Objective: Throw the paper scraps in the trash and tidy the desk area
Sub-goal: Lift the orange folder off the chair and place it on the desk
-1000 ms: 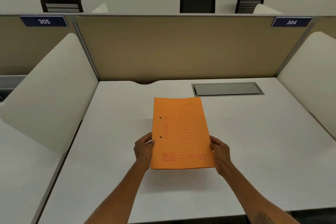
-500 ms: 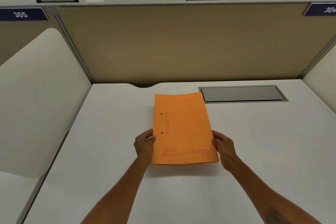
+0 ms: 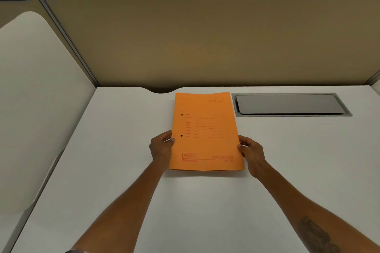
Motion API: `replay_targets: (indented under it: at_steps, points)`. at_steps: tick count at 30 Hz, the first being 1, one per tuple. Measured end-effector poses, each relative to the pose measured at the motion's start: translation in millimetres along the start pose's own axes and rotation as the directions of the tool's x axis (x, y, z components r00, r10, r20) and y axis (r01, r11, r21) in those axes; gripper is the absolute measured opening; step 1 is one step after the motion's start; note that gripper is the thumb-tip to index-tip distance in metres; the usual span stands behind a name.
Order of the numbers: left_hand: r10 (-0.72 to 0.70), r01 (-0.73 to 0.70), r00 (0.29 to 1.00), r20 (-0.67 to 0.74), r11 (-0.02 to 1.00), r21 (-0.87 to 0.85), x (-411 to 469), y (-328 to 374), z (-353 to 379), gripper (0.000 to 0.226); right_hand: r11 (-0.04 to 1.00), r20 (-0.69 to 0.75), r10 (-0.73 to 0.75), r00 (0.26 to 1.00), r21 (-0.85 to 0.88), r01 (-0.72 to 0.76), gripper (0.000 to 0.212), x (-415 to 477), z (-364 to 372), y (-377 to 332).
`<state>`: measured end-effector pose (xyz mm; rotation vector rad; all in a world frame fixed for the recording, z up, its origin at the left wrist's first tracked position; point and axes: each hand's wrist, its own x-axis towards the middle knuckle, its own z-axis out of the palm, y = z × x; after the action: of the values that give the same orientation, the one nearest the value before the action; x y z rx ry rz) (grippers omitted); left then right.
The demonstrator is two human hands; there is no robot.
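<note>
An orange file folder point(image 3: 205, 131) with red printed lines and two punch holes lies near the back middle of the white desk point(image 3: 287, 170). My left hand point(image 3: 161, 148) grips its left edge, thumb on top. My right hand point(image 3: 249, 150) grips its right edge the same way. The folder's far end reaches almost to the beige partition point(image 3: 205, 33). No paper scraps and no trash bin are in view.
A grey metal cable flap point(image 3: 287, 104) is set into the desk just right of the folder. White curved side dividers stand at the left point(image 3: 35, 98) and at the far right edge. A dark cable notch point(image 3: 162, 90) cuts the desk's back edge.
Both hands have carried the folder farther back on the desk, toward the partition and the cable flap. The view has moved forward and down with them.
</note>
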<state>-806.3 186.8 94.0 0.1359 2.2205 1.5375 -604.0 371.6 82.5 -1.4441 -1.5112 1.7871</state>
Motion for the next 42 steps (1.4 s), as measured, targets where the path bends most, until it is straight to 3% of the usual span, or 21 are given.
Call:
replay_targets:
  at_steps: [24, 27, 42]
  points:
    - [-0.008, 0.009, 1.000, -0.012, 0.993, 0.121, 58, -2, 32, 0.034, 0.999, -0.074, 0.029, 0.997, -0.025, -0.031, 0.029, 69, 17, -6]
    - [0.002, 0.001, 1.000, -0.021, 0.990, 0.141, 58, -4, 33, 0.030, 0.999, -0.059, 0.034, 0.998, -0.027, -0.036, 0.038, 69, 17, -3]
    - [-0.035, 0.033, 0.999, 0.009, 0.982, 0.186, 50, 8, 38, 0.036, 0.996, 0.018, 0.027, 0.999, -0.081, -0.026, 0.039, 63, 1, -4]
